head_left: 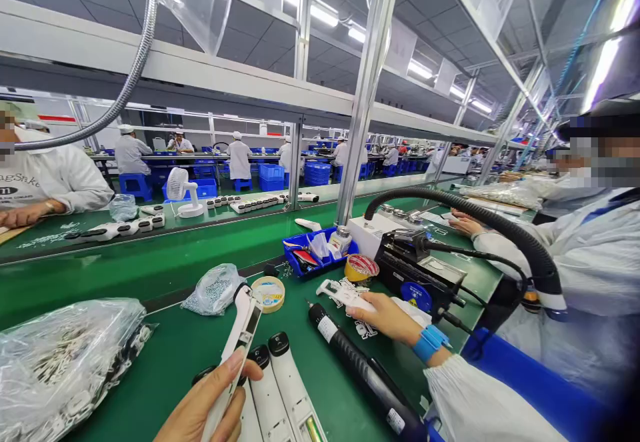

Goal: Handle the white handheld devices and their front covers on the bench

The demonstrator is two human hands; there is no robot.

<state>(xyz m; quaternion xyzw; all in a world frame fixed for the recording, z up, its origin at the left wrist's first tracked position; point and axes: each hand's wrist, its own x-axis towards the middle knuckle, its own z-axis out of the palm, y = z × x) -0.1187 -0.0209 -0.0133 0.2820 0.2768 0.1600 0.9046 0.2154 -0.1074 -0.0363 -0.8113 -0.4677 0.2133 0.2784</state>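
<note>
On the green bench [165, 355], the left hand [210, 405] is wrapped around a white handle casing [239, 349], tilted up off the surface, while the right hand [387, 315] rests fingers-down, pinching small white parts [345, 293]. Two matching casings [280, 389] lie just beside the left hand; judging by that, assembly looks midway, with a black screwdriver [360, 369] lying untouched between the hands.

You are in an electronics assembly factory: long green conveyor surfaces [165, 262], rows of white-coated workers [239, 157], blue parts bins [317, 173], and a soldering station [417, 270].
</note>
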